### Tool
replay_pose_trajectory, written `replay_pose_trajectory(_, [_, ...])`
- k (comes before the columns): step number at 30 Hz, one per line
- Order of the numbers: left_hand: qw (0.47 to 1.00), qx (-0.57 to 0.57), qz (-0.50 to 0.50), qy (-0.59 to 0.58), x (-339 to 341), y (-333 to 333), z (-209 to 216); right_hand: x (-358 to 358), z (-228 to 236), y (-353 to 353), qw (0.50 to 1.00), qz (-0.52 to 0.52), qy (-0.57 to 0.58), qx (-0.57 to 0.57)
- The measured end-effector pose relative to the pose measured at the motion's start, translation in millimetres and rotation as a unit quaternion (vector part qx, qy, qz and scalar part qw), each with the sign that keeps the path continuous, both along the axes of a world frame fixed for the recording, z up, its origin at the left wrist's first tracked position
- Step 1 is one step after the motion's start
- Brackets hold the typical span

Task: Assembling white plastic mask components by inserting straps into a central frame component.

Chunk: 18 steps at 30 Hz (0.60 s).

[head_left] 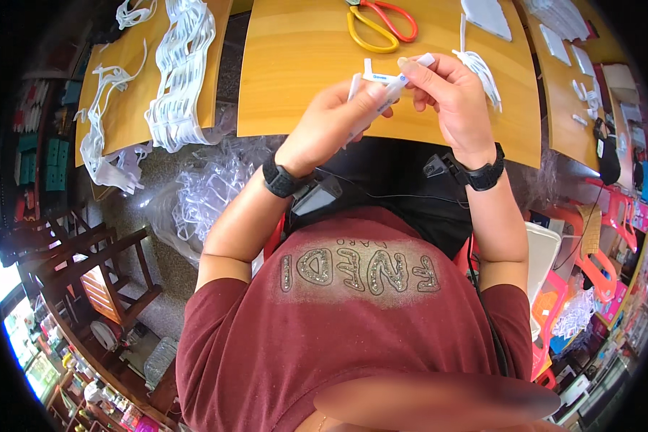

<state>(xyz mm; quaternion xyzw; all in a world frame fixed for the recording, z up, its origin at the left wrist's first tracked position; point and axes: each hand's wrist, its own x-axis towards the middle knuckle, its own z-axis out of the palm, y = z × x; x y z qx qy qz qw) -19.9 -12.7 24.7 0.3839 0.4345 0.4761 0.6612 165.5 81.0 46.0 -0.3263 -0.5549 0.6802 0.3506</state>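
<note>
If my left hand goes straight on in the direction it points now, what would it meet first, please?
Probably the right hand, which holds a white strip just ahead of the left hand; depth is hard to judge.

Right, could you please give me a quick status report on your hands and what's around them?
Left hand and right hand, both closed on white strips. Red-and-yellow-handled scissors on the table beyond, apart from both hands. Nothing seen blocking either.

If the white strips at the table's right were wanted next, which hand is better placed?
Probably the right hand: it is close beside the strips, while the left hand is farther off. Either would first need freeing: both grip a white piece.
</note>
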Motion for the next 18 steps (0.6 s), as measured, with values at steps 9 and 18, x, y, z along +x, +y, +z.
replay_pose_trajectory(9, [0.994, 0.023, 0.096, 0.044, 11, -1, -7, -13, -5, -24, 0.997, 0.016, 0.045, -0.052])
replay_pose_trajectory(18, [0.985, 0.048, 0.13, 0.106, 14, -11, -1, -11, -6, -28, 0.995, -0.01, -0.058, 0.083])
